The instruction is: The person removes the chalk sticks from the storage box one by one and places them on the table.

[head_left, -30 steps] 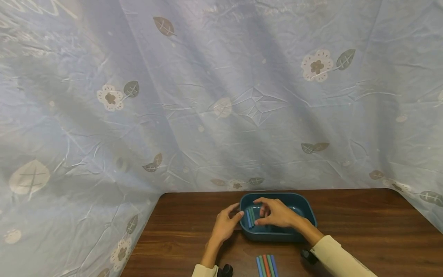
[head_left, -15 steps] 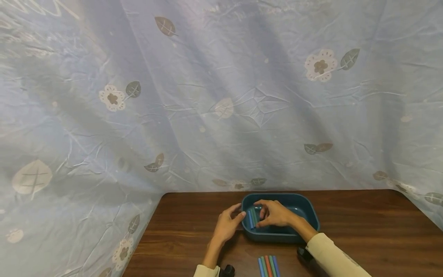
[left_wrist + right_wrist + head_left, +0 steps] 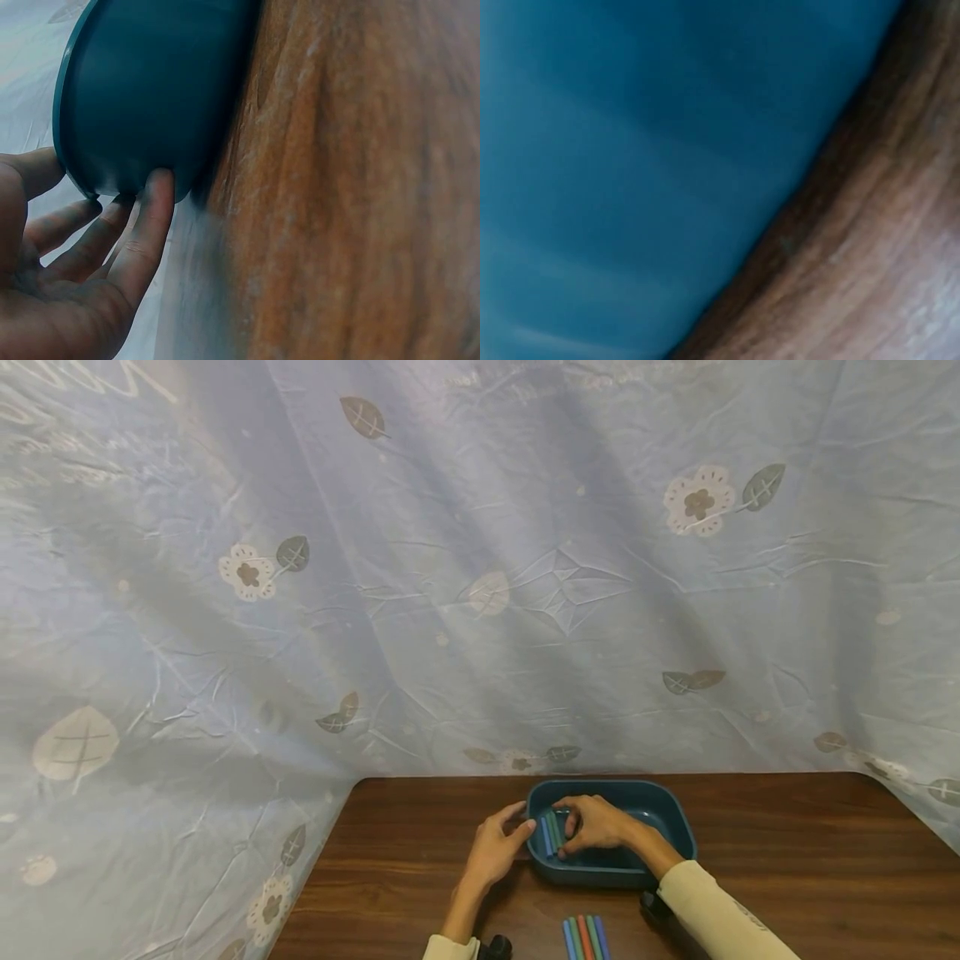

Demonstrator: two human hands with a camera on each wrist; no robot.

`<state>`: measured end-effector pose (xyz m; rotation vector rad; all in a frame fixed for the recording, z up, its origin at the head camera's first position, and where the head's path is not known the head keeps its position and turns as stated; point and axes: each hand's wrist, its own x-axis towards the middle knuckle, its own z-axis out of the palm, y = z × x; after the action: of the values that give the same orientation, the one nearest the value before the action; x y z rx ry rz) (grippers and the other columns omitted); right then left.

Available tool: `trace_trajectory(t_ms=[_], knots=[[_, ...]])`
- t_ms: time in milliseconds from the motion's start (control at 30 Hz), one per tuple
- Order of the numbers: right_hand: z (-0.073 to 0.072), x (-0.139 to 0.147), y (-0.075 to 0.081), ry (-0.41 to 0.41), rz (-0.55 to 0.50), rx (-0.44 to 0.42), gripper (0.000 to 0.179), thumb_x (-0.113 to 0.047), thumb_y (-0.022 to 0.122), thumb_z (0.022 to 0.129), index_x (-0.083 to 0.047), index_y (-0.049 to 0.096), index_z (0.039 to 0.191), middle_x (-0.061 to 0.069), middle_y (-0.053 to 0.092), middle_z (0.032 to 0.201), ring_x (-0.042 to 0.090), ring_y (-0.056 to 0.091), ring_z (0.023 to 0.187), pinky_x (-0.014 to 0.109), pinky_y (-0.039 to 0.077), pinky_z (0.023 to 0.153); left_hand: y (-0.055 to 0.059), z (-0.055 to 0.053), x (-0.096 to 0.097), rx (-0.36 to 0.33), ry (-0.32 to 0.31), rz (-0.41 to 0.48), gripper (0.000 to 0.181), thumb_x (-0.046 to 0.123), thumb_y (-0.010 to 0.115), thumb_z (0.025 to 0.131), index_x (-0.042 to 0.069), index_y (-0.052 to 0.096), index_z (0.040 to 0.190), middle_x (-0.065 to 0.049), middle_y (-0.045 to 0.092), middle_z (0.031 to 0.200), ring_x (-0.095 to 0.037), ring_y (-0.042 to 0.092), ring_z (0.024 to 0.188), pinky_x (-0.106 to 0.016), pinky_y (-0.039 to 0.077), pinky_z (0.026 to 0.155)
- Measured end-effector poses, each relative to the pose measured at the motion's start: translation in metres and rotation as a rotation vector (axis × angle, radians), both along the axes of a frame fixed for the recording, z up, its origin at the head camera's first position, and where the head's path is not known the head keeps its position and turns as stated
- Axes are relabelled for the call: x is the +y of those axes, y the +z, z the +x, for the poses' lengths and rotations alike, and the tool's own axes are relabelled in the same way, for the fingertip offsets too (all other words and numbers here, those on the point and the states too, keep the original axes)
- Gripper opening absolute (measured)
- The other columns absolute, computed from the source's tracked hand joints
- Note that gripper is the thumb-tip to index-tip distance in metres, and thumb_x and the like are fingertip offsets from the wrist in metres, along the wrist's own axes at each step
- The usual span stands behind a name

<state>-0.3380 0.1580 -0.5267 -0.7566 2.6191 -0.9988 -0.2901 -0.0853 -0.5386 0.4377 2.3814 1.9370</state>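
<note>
A deep blue-green rectangular tub [image 3: 678,839] stands on the table. Inside its left end lie a blue stick [image 3: 547,838] and green stick(s) [image 3: 554,833] side by side; exactly how many is hard to tell. My right hand [image 3: 602,823] reaches in from the right, thumb and index finger at the two ends of a green stick, pinching it lengthwise. My left hand [image 3: 491,850] is at the tub's left end. In the left wrist view its thumb meets the rim and its fairly straight fingertips touch the outer wall [image 3: 142,90]. Only the tub's blurred wall [image 3: 667,165] and the table show in the right wrist view.
Several thin sticks [image 3: 586,937], blue, green and red, lie in a row on the wooden table [image 3: 787,860] in front of the tub. A patterned pale curtain [image 3: 450,568] hangs behind and at the left. A black wrist device [image 3: 654,906] sits by the right sleeve.
The view shifts slightly. My right thumb and index finger have drawn slightly closer to the sticks at the tub's left end; my left hand stays at the tub's side.
</note>
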Motion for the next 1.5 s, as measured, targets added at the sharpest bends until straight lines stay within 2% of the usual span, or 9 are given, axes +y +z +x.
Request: trace_trajectory(t_ms=[133,400,700,967,1200,1367,1500], knots=[[-0.001,-0.003,0.002,-0.006,0.024,0.008,0.085,-0.028,0.097,0.076,0.003,0.059,0.146,-0.006,0.069,0.085,0.008,0.060,0.071,0.023,0.051,0.065,0.001,0.000,0.000,0.017,0.013,-0.023,0.048,0.021,0.072,0.104,0.000,0.062,0.147,-0.022,0.074,0.129,-0.032,0.075,0.114,-0.038,0.069,0.078],[-0.001,-0.004,0.002,-0.007,0.024,0.004,0.084,-0.022,0.097,0.077,0.007,0.058,0.145,-0.006,0.067,0.082,0.009,0.060,0.071,0.023,0.051,0.064,-0.001,0.000,0.000,0.025,0.008,-0.036,0.050,0.021,0.072,0.104,-0.002,0.061,0.147,-0.024,0.073,0.130,-0.036,0.075,0.116,-0.037,0.069,0.079],[0.002,-0.003,0.003,-0.006,0.011,0.016,0.080,-0.023,0.098,0.076,0.005,0.062,0.142,-0.006,0.067,0.083,0.007,0.059,0.070,0.021,0.050,0.063,-0.001,0.002,0.000,-0.004,-0.022,0.017,0.052,0.019,0.070,0.106,-0.005,0.057,0.149,-0.030,0.070,0.133,-0.045,0.073,0.116,-0.041,0.070,0.075],[0.004,0.004,0.004,0.018,-0.031,0.041,0.080,-0.024,0.096,0.079,0.005,0.059,0.144,0.000,0.070,0.089,0.008,0.061,0.073,0.023,0.053,0.065,0.000,0.002,0.001,-0.015,-0.024,0.031,0.051,0.017,0.069,0.106,-0.005,0.057,0.149,-0.031,0.069,0.132,-0.047,0.073,0.114,-0.046,0.070,0.076],[0.015,0.014,0.013,0.034,-0.105,0.032,0.083,-0.026,0.094,0.082,0.006,0.055,0.148,0.008,0.070,0.096,0.009,0.065,0.076,0.024,0.056,0.067,-0.002,0.002,0.001,-0.004,-0.017,0.023,0.048,0.017,0.070,0.105,-0.005,0.060,0.147,-0.030,0.071,0.130,-0.045,0.074,0.114,-0.044,0.070,0.074],[0.024,0.018,0.021,0.028,-0.126,0.053,0.083,-0.026,0.093,0.085,0.007,0.053,0.149,0.007,0.069,0.096,0.009,0.065,0.075,0.024,0.056,0.065,-0.001,0.002,0.000,0.011,-0.015,0.015,0.049,0.017,0.070,0.105,-0.006,0.059,0.147,-0.033,0.069,0.132,-0.044,0.073,0.117,-0.043,0.070,0.074],[0.034,0.019,0.025,0.021,-0.129,0.059,0.081,-0.029,0.092,0.086,0.005,0.053,0.150,0.004,0.068,0.096,0.008,0.065,0.075,0.024,0.056,0.065,-0.003,0.003,-0.001,0.048,-0.003,-0.022,0.048,0.018,0.070,0.105,-0.006,0.061,0.145,-0.031,0.072,0.130,-0.039,0.075,0.115,-0.040,0.070,0.077]])
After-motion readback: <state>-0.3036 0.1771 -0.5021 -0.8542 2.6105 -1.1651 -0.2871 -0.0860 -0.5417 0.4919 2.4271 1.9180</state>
